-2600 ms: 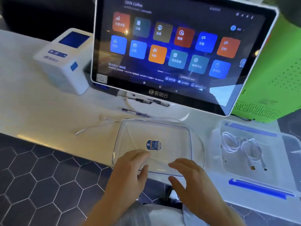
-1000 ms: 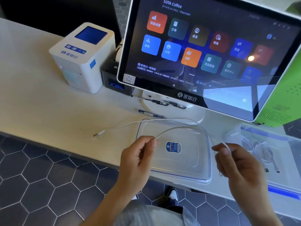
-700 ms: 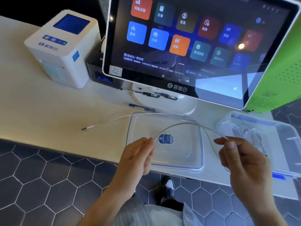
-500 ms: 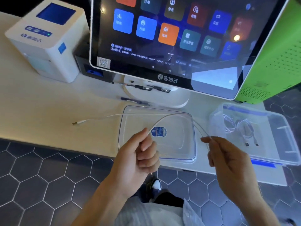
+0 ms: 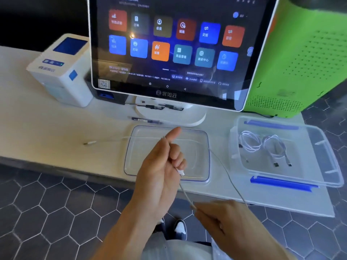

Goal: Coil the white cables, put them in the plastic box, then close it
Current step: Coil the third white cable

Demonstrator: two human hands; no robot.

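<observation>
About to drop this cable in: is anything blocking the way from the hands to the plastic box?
Nothing visible. The plastic box sits open to the right, holding two coiled cables; its lid lies apart. The white cable runs between left hand and right hand.

The left hand (image 5: 161,171) covers the middle of the clear lid (image 5: 199,139) behind it, and the label there cannot be seen. The white cable (image 5: 225,171) blurs where it passes into the right hand (image 5: 223,220), itself smeared; the grip there is unclear. Above the hands, the screen (image 5: 169,44) loses its top at the frame edge, its small text unreadable. Right of the hands, the green case (image 5: 304,59) is cut off.
</observation>
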